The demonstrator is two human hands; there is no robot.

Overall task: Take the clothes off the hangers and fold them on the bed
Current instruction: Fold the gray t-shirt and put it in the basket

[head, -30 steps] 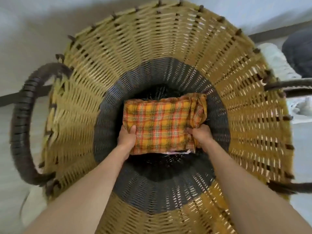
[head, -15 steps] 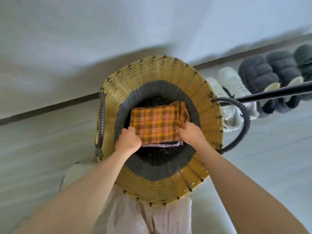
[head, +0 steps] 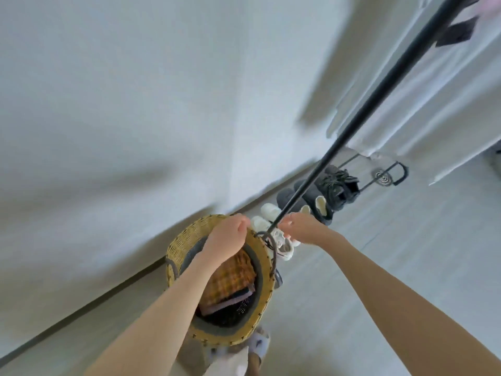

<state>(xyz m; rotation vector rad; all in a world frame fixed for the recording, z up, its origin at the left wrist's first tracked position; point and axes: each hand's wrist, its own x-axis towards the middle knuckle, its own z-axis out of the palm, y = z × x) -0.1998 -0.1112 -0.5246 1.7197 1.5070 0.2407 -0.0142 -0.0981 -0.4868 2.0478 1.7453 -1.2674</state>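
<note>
the folded orange plaid cloth (head: 230, 278), gripped at both ends half a second ago, has been let go and is now left lying in the woven basket (head: 184, 240), on top of at least two other folded pieces, a dark one and a pinkish one, seen only by their edges. both hands have been lifted clear of it: the left hand (head: 226, 237) is loosely curled above the basket's far rim, with nothing visibly held, and the right hand (head: 303, 226) is raised just beside the black rack pole (head: 379, 99), fingers half closed; whether the pole is touched cannot be told through the blur. this is judged as one garment stowed and the next being sought on the rail, where a long pale garment (head: 423, 104) is hung at the upper right, with a dark scrap and a pink edge above it. no hanger or bed is shown. counted: one basket with two dark loop handles, one pole, two hands, and about six shoes (head: 320, 196) ranked along the wall, two white, two grey slippers, two black.
</note>
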